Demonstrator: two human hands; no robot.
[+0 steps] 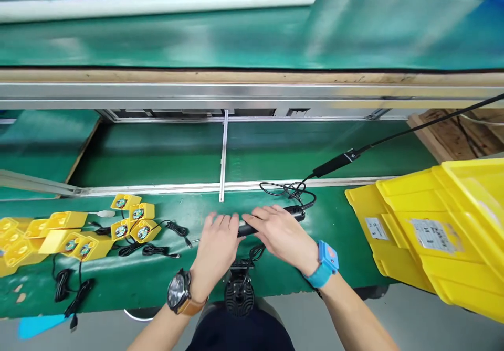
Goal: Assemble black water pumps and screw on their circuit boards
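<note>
A black pen-shaped tool (247, 229) with a coiled cord lies on the green bench mat (334, 225) in front of me. My right hand (280, 234) rests over the tool with fingers curled round its barrel. My left hand (218, 242) lies beside it at the tool's left end, fingers stretched forward and touching it. A black round fan-like part (239, 286) sits at the bench edge just under my hands. The tool's tangled cord (289, 189) runs right to a black cable (394, 140).
Several small yellow fan housings (132, 220) with black leads lie at the left. Stacked yellow bins (441, 230) stand at the right. A conveyor belt (275, 151) runs behind an aluminium rail (223, 154). A white pipe (157, 3) lies on the far bench.
</note>
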